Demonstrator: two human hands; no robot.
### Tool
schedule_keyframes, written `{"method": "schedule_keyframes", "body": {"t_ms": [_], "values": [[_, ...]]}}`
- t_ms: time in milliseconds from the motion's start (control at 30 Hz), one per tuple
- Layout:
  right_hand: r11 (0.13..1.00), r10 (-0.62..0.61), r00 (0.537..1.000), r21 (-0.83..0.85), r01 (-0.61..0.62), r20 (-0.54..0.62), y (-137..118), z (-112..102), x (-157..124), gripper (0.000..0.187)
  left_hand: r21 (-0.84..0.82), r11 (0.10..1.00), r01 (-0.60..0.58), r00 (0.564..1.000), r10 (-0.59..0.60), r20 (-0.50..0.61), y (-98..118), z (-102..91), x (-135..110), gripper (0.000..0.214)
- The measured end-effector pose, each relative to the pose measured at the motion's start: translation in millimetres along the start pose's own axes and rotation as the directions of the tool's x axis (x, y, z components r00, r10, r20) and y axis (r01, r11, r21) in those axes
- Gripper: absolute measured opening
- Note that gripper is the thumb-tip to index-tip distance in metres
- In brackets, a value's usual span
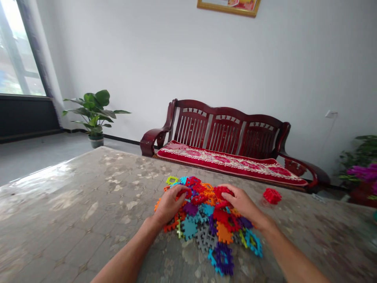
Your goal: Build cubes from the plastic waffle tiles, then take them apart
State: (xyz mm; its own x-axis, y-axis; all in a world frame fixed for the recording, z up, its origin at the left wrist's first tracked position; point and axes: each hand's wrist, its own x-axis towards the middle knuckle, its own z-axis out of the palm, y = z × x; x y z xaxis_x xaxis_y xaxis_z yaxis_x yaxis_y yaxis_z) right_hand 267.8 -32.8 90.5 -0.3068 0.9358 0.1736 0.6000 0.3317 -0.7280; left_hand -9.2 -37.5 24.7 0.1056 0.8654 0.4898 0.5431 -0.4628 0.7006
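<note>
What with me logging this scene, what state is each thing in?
Left hand: curled at red pieces, grip unclear
Right hand: curled at red pieces, grip unclear
Piece pile: jumbled, overlapping
Red block: assembled, apart from the pile
Seat cover: spread along the bench
Potted plant: upright, leafy
Framed picture: hung, partly out of view
Window: open or shut unclear

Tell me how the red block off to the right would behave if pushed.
The red block probably won't roll, given its boxy shape. Its seemingly open sides suggest it's light, so it may slide across the glossy table cover.
</note>
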Motion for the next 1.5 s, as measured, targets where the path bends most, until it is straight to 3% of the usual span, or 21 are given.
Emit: {"method": "schedule_keyframes", "body": {"t_ms": [100, 200, 300, 367, 467, 600, 733, 833, 967, 1033, 1100, 1167, 1200, 1367, 1500], "values": [[0.997, 0.067, 0.993, -0.032, -0.07, -0.093, 7.3, -7.1, -2.7, 0.04, 0.075, 0.996, 0.041, 0.994, -0.033, -0.101, -4.1, -1.0, 1.2, 0.028], [0.993, 0.099, 0.995, -0.061, -0.099, -0.005, 2.8, -7.2, -3.0, 0.049, 0.142, 0.989, 0.036, 0.994, -0.021, -0.106, -6.3, -2.8, 0.9, 0.038], [0.993, 0.048, 0.995, -0.113, -0.039, 0.083, -9.8, -2.2, 0.1, 0.059, 0.246, 0.969, -0.011, 0.996, 0.033, -0.085, -1.7, -5.4, 0.2, 0.037], [0.99, -0.032, 0.996, -0.137, 0.043, 0.082, -17.1, 1.4, 3.8, 0.063, 0.315, 0.947, -0.07, 0.995, 0.088, -0.042, 5.2, -6.4, -0.1, 0.032], [0.989, -0.083, 0.993, -0.116, 0.092, 0.08, -20.7, 3.7, 7.8, 0.068, 0.33, 0.924, -0.194, 0.979, 0.161, 0.125, 15.7, -4.3, -0.7, 0.027], [0.981, 0.125, 0.975, 0.127, -0.149, 0.182, -14.0, -0.5, 2.7, 0.068, 0.241, 0.937, -0.253, 0.947, 0.19, 0.258, 19.8, 3.6, -2.2, 0.026], [0.932, 0.176, 0.962, 0.279, -0.231, 0.208, -0.5, -8.5, -10.1, 0.056, 0.226, 0.961, -0.157, 0.976, 0.117, 0.183, 16.1, 7.3, -1.8, 0.023], [0.955, 0.183, 0.969, 0.204, -0.214, 0.164, 13.0, -14.7, -18.7, 0.054, 0.266, 0.958, -0.108, 0.993, 0.093, 0.07, 13.3, 5.6, -0.8, 0.016], [0.979, 0.198, 0.973, -0.014, -0.201, -0.117, 41.5, -30.8, -26.8, 0.047, 0.343, 0.936, -0.08, 0.994, 0.101, -0.043, 8.2, 1.7, -0.8, 0.014], [0.961, 0.215, 0.91, -0.087, -0.261, -0.355, 65.1, -45.5, -29.7, 0.045, 0.385, 0.923, -0.027, 0.992, 0.071, -0.101, 4.8, -0.4, -0.7, 0.016], [0.936, 0.196, 0.774, -0.122, -0.332, -0.603, 94.8, -63.9, -32.4, 0.048, 0.414, 0.91, 0.031, 0.989, 0.031, -0.141, 1.5, -2.5, 0.0, 0.019], [0.901, 0.171, 0.65, -0.15, -0.408, -0.74, 126.5, -82.7, -34.6, 0.056, 0.43, 0.899, 0.08, 0.988, -0.013, -0.156, -1.1, -4.6, 0.8, 0.023], [0.869, 0.162, 0.612, -0.182, -0.461, -0.774, 141.4, -90.8, -35.2, 0.062, 0.433, 0.896, 0.097, 0.987, -0.032, -0.156, -2.1, -5.6, 1.1, 0.025], [0.706, 0.308, 0.559, -0.209, -0.677, -0.77, 192.0, -108.8, -28.0, 0.082, 0.42, 0.902, 0.103, 0.992, -0.063, -0.107, -5.6, -10.3, 0.0, 0.032], [0.65, 0.366, 0.598, -0.264, -0.713, -0.713, 209.5, -105.8, -16.7, 0.074, 0.418, 0.887, 0.198, 0.976, -0.138, -0.169, -8.3, -15.3, -1.0, 0.042]]}}
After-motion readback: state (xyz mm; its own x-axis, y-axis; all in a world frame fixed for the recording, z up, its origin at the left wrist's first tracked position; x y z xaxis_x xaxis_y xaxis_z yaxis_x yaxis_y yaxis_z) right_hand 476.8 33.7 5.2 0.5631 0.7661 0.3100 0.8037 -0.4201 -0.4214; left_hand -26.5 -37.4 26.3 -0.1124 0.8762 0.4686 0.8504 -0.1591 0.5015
